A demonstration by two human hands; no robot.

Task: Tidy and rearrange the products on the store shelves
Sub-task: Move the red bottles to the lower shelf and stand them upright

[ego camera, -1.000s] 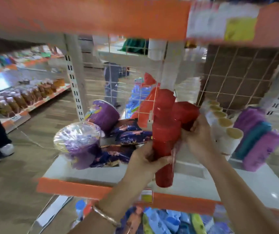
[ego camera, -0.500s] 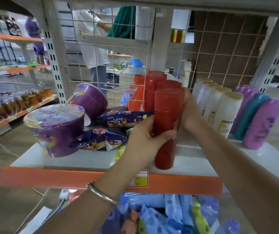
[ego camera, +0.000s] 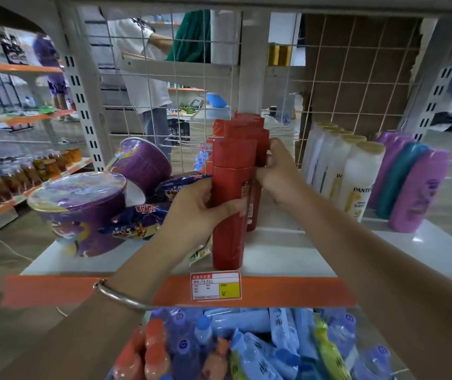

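Red bottle (ego camera: 230, 242) in left hand (ego camera: 194, 212) grip, rear bottle (ego camera: 262, 145) in right hand (ego camera: 278, 174), "PANTE" bottles (ego camera: 356, 185) beside

Shelf (ego camera: 279, 250) bare btwn red bottles (ego camera: 233, 165) & white bottles (ego camera: 356, 174); wire grid (ego camera: 354, 83) blocks rear.

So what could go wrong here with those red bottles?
The front bottle, gripped by the left hand, stands near the shelf edge; a nudge might tip it into the blue products below. The rear bottles, held by the right hand, stand tight in a row, so one push might topple them all. The left wrist lies close to the snack packs and could drag them off.
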